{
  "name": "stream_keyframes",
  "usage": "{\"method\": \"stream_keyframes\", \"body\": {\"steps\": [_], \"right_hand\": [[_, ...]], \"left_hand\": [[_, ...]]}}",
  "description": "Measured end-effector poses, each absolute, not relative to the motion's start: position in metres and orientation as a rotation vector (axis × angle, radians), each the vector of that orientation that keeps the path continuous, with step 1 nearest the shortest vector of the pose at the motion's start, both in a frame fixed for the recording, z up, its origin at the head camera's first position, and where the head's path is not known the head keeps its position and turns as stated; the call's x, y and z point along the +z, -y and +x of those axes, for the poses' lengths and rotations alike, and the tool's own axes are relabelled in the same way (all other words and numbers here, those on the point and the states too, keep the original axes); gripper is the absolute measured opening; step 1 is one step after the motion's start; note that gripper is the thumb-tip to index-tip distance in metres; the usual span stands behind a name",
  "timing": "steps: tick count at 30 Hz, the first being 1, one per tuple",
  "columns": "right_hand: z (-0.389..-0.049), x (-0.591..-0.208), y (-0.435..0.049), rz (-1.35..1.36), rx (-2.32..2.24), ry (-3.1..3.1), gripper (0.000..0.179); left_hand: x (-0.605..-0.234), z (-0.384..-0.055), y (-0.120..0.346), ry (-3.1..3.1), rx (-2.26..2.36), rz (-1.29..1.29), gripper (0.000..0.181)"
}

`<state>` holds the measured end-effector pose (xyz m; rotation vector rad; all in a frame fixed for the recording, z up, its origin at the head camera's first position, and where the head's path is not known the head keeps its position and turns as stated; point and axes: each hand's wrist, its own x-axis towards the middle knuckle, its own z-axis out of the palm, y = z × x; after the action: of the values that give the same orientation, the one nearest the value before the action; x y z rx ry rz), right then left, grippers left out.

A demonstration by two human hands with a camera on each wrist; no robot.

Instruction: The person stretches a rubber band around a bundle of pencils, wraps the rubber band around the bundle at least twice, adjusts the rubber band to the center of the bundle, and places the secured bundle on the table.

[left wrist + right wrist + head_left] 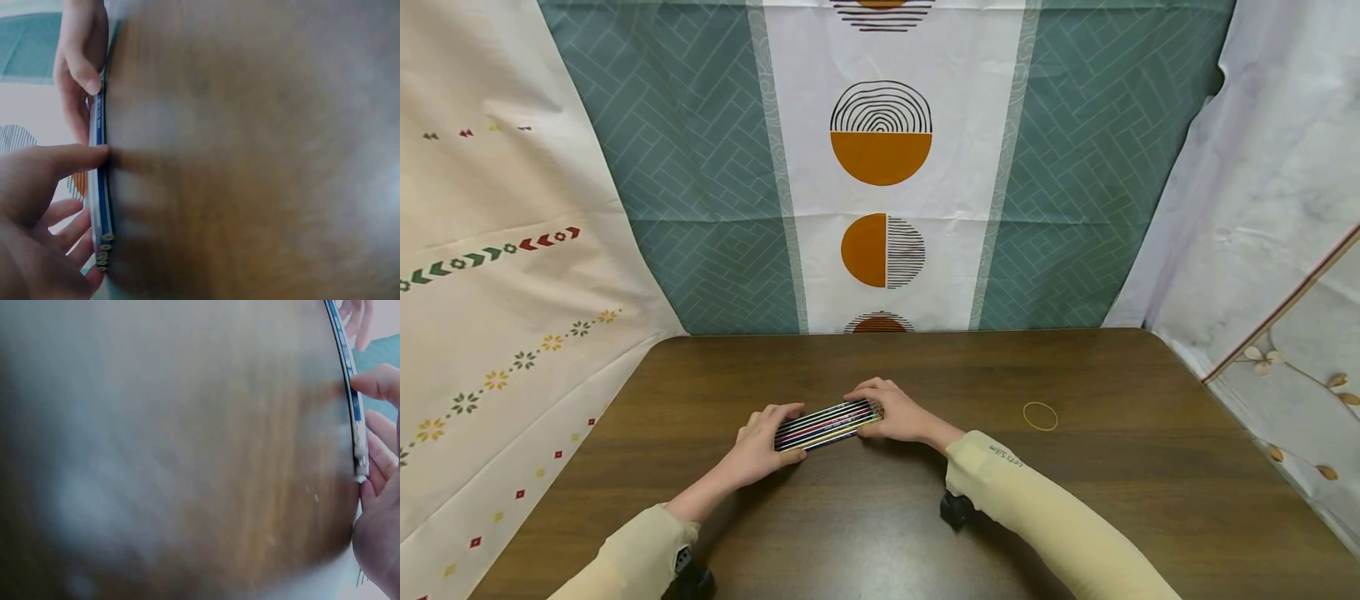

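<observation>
Several pencils (827,425) in dark, white, red and yellow stripes lie side by side as a flat row, spanned between both hands. My left hand (763,442) grips the row's left end, thumb on the near edge and fingers on the far edge. Around the right end, my right hand (891,410) holds the pencils the same way. In the left wrist view, a blue pencil (103,187) forms the near edge, with round butt ends below. Metal-coloured ends (360,450) show in the right wrist view. Whether the pencils touch the table is unclear.
A thin yellow rubber band (1041,403) lies on the brown wooden table (880,525), right of the right hand. Patterned cloths hang behind the table (1075,167) and along both sides. A dark wrist camera (955,510) sits under the right sleeve.
</observation>
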<state>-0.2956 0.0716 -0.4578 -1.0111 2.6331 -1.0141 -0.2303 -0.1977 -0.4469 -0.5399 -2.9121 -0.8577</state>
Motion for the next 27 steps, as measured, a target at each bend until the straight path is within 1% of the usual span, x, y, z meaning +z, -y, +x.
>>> {"method": "stream_keyframes", "body": {"steps": [10,21,27], "right_hand": [[-0.306,-0.454,-0.077,-0.982,-0.983,-2.617,0.055],[-0.308,-0.453,-0.078,-0.974,-0.988,-2.594,0.051],[-0.309,-0.452,-0.078,-0.999,-0.982,-2.601,0.050]], "left_hand": [[-0.440,-0.238,0.201,2.994,-0.930,-0.594,0.066],[-0.441,-0.239,0.201,3.005,-1.018,-0.611,0.056],[-0.440,-0.240,0.202,2.967,-1.091,-0.686,0.049]]}}
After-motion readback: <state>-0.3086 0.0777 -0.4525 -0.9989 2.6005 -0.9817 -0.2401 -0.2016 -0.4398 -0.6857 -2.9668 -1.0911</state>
